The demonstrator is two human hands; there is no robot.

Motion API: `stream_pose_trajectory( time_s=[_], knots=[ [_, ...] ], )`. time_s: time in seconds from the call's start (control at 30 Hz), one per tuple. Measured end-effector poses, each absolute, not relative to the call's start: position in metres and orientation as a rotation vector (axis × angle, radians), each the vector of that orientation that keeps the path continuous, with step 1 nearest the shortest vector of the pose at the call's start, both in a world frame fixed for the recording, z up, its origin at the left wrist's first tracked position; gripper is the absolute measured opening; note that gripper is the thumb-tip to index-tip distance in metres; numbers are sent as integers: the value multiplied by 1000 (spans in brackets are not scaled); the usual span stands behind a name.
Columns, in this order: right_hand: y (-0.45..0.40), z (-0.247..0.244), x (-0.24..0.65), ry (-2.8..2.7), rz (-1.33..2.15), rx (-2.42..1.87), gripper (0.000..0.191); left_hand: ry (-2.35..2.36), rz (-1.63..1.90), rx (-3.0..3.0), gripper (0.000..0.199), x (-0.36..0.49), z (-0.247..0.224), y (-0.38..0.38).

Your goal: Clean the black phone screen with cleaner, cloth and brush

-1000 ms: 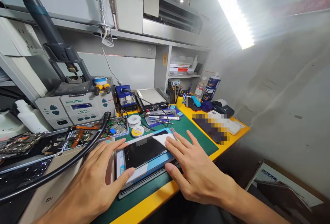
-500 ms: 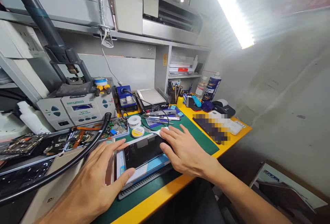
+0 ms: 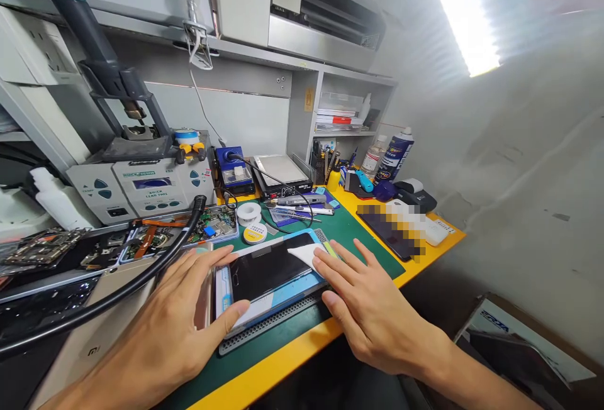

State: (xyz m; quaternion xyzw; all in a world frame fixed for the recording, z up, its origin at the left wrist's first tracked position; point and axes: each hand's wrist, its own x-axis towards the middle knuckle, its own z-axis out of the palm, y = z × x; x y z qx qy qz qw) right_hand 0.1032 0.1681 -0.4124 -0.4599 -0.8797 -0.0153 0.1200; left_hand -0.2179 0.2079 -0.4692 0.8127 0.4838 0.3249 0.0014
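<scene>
Grey wall (image 3: 533, 146) w/ bright tube light (image 3: 465, 17).

The phone (image 3: 267, 271) lies at the centre of the frame on a flat box (image 3: 287, 294), between the left hand (image 3: 174, 315) and the right hand (image 3: 372, 309), with a cloth (image 3: 302, 254) on its right end. Under the box is a perforated plate (image 3: 267, 327), on the mat (image 3: 259, 353). Behind the box sit a spool (image 3: 248, 211) and a round tin (image 3: 255, 234). Circuit boards (image 3: 219, 224) lie left of these, before the control unit (image 3: 151, 190). A hose (image 3: 151, 287) crosses the lower left. Bottles (image 3: 372, 157) stand right of centre, toward the back.
</scene>
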Motion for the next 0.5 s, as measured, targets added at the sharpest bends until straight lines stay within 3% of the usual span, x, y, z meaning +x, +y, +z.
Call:
stream_pose_trajectory(
  time_s=[0.5],
  knots=[
    [159,-420,61,-2499,-40,-1274,57,1532,1050,2563,65,-216,-466,209]
  ],
)
